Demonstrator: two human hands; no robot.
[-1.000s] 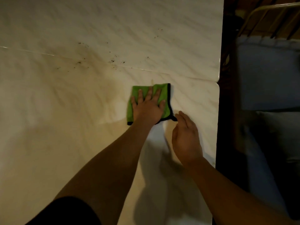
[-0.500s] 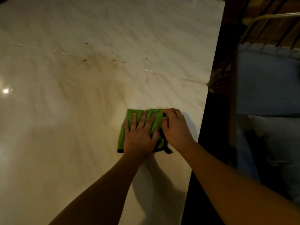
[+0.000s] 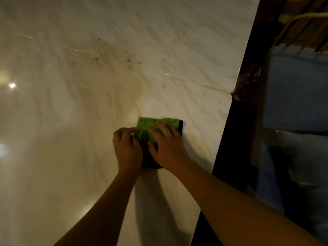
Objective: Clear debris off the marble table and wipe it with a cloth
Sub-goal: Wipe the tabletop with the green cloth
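The green cloth (image 3: 156, 125) is lying on the marble table (image 3: 71, 121), close to me and near the table's right edge. It is folded up small, with its black trim showing on the right side and a dark part showing between my hands. My right hand (image 3: 166, 146) is lying on top of it with the fingers straight and spread out. I am pressing down this way so the cloth is not sliding off while I am fixing it. My left hand (image 3: 126, 150) is sitting right at the cloth's left edge with its fingers curled in, and one fingertip is touching the green part. The picture is a bit blurry there, so I cannot tell if those fingers are pinching the edge or only pushing on it. I think I am making the cloth into a fat little pad, because a pad is better at scooping bits up than a floppy cloth. The dark crumbs (image 3: 128, 60) are lying farther up the table, well apart from the cloth, mostly along a thin line (image 3: 74, 50) that is running across the top. A small yellowish spot (image 3: 164, 85) is sitting between the cloth and that line. So the wiping is not reaching the messy part yet, I think. Off to the left, a bright light (image 3: 12, 85) is shining back from the table. Past the right edge there is a dark gap, and then something blue and soft-looking (image 3: 292, 95).
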